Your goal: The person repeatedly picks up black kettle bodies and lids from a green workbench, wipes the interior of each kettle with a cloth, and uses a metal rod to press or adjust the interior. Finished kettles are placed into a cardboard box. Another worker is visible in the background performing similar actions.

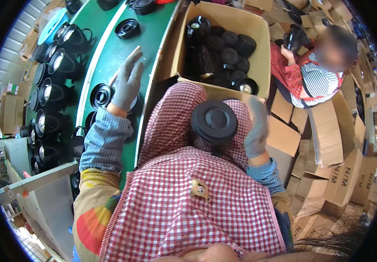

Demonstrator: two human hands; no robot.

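Observation:
My left hand (128, 85), in a grey glove, is raised over the green bench. A thin pale stick (117, 73) runs along its fingers and seems held against them. Between my knees stands a black round jug with a wide ridged lid (214, 121), its top facing up; neither hand touches it. To the right of it, my gloved right hand (257, 129) has its fingers stretched out with nothing visible in them. Motion blurs its fingertips. Just beside my left hand, a black ringed lid (101, 95) lies on the bench.
Several black jugs (51, 94) line the left of the green bench (110, 43). Another black lid (127, 28) lies farther along it. Ahead, an open cardboard box (223, 11) holds many black parts. At right, a person (304, 74) holds a black jug near stacked flattened cartons (328, 126).

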